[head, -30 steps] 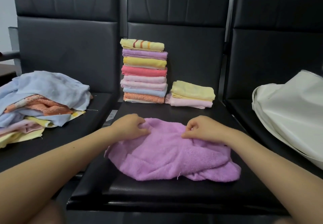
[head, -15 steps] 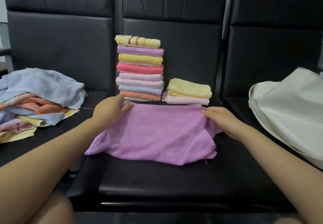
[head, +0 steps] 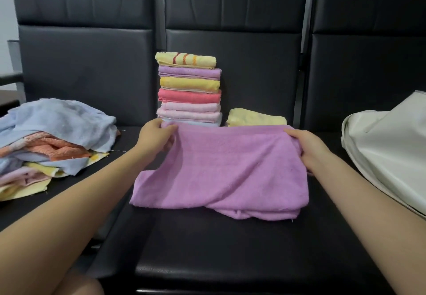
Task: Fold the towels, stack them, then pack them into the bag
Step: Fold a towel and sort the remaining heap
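A purple towel [head: 226, 170] is held up over the middle black seat, its top edge stretched level and its lower part bunched on the cushion. My left hand [head: 156, 135] grips the top left corner. My right hand [head: 309, 147] grips the top right corner. Behind the towel stands a tall stack of folded towels [head: 189, 87] in yellow, purple, pink and blue. A short folded pile with a yellow towel on top [head: 255, 117] sits to its right, partly hidden by the purple towel. A white bag [head: 389, 147] lies on the right seat.
A loose heap of unfolded towels [head: 50, 142], blue, orange, yellow and pink, covers the left seat. The three black padded seats [head: 230, 248] have tall backrests behind them. Bare cushion shows in front of the purple towel.
The purple towel went from a crumpled mass to a stretched sheet. Both hands moved apart to its top corners and lifted the edge up and away, covering the lower folded towels.
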`<action>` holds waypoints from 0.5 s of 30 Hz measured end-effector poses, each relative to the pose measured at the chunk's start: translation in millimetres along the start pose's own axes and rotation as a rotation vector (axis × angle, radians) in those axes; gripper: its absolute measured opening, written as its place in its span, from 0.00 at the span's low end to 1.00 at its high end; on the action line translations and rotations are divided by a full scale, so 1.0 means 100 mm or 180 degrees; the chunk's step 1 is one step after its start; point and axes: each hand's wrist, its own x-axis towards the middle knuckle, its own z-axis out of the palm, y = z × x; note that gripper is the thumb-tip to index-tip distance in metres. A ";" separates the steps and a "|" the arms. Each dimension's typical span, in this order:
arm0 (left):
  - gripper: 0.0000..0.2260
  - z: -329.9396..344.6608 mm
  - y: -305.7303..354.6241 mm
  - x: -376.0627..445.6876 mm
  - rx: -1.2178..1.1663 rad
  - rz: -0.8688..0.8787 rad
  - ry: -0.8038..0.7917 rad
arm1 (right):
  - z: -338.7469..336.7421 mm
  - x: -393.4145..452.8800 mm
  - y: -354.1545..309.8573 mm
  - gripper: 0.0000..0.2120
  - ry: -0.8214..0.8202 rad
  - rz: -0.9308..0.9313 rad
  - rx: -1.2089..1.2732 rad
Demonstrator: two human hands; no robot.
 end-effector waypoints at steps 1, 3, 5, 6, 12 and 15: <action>0.09 0.05 0.05 0.07 -0.0566 -0.0286 0.0072 | 0.03 0.09 0.00 0.07 0.0164 -0.0066 -0.0014; 0.07 0.15 0.09 0.23 -0.1259 -0.0645 0.0154 | 0.09 0.29 0.01 0.10 0.0434 -0.0183 0.0098; 0.03 0.26 -0.02 0.34 -0.0938 -0.0613 0.0142 | 0.16 0.48 0.08 0.12 0.0607 -0.0320 -0.0184; 0.05 0.30 -0.11 0.35 -0.0473 -0.0523 0.0111 | 0.18 0.56 0.14 0.14 0.0646 -0.0406 -0.0574; 0.18 0.19 -0.44 0.03 0.1440 0.0192 -0.0323 | 0.04 0.60 0.50 0.22 0.0612 -0.1052 -0.2775; 0.21 0.06 -0.46 -0.13 0.1700 0.0183 -0.0339 | -0.09 0.46 0.53 0.19 0.0597 -0.1347 -0.2978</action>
